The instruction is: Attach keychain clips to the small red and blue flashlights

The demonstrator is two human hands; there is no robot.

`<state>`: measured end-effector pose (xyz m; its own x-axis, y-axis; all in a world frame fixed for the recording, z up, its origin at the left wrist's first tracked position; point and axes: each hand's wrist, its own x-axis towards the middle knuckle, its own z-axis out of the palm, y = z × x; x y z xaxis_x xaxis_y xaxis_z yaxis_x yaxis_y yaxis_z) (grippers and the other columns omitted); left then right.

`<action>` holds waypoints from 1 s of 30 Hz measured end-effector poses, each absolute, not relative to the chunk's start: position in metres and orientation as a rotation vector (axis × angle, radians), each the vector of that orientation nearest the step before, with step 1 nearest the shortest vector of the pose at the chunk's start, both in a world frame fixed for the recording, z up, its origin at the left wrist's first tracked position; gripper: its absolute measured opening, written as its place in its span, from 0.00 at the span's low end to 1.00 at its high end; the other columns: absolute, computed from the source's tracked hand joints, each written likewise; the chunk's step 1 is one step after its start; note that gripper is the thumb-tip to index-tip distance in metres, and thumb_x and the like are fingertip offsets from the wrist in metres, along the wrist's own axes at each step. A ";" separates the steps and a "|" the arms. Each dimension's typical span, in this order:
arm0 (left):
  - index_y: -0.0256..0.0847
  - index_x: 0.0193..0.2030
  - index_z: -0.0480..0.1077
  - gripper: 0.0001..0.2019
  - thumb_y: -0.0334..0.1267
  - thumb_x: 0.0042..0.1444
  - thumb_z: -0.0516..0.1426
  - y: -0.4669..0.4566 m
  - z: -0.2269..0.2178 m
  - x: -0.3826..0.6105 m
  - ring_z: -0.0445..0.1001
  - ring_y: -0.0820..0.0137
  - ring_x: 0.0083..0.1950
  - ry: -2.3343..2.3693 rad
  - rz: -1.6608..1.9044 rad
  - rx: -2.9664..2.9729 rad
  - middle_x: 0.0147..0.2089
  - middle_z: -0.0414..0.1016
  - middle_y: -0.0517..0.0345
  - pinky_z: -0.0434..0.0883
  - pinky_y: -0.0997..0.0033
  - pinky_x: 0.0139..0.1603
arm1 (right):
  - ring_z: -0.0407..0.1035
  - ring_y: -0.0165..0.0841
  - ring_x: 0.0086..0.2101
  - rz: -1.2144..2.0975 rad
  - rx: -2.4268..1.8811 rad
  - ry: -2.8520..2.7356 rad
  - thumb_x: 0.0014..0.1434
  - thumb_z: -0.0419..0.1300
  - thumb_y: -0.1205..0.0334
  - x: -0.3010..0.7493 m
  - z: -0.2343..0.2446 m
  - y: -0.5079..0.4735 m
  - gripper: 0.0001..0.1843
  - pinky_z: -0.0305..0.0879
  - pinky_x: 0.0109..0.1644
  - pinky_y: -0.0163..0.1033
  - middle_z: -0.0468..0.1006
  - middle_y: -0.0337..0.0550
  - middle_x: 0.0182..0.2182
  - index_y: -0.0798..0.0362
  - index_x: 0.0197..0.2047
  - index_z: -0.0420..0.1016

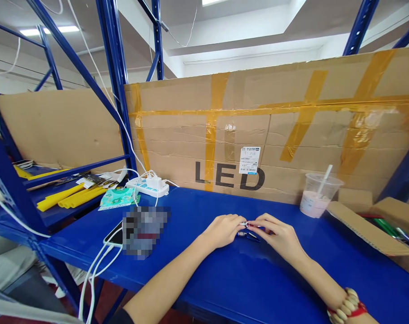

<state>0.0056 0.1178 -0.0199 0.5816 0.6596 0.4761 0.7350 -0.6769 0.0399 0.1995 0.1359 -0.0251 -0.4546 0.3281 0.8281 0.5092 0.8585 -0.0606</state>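
Over the blue shelf top my left hand and my right hand meet with fingertips almost touching. Between them is a small silver-and-red piece, pinched from both sides; the fingers cover most of it, so its kind cannot be made out. Just under the fingers a short, dark, pen-like piece with a shiny end lies on the blue surface. My right wrist wears a beaded bracelet.
At the right are an open cardboard box with pen-like items and a plastic cup with a straw. To the left are a phone, a blurred patch, white cables, a power strip and yellow tubes. A cardboard panel stands behind.
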 end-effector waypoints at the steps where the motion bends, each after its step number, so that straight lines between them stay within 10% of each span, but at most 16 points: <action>1: 0.38 0.47 0.63 0.11 0.35 0.64 0.44 0.118 -0.020 0.006 0.70 0.70 0.44 -1.176 -0.698 -2.648 0.43 0.71 0.56 0.66 0.71 0.46 | 0.59 0.17 0.20 -0.237 -0.607 -2.092 0.59 0.53 0.56 0.200 -0.025 0.136 0.12 0.59 0.23 0.24 0.71 0.39 0.30 0.50 0.35 0.77; 30: 0.39 0.47 0.64 0.12 0.36 0.64 0.43 0.120 -0.022 0.005 0.68 0.70 0.43 -1.095 -0.766 -2.612 0.42 0.70 0.56 0.64 0.69 0.49 | 0.58 0.17 0.21 -0.182 -0.613 -2.092 0.58 0.55 0.57 0.201 -0.025 0.136 0.10 0.59 0.25 0.25 0.71 0.38 0.31 0.51 0.36 0.77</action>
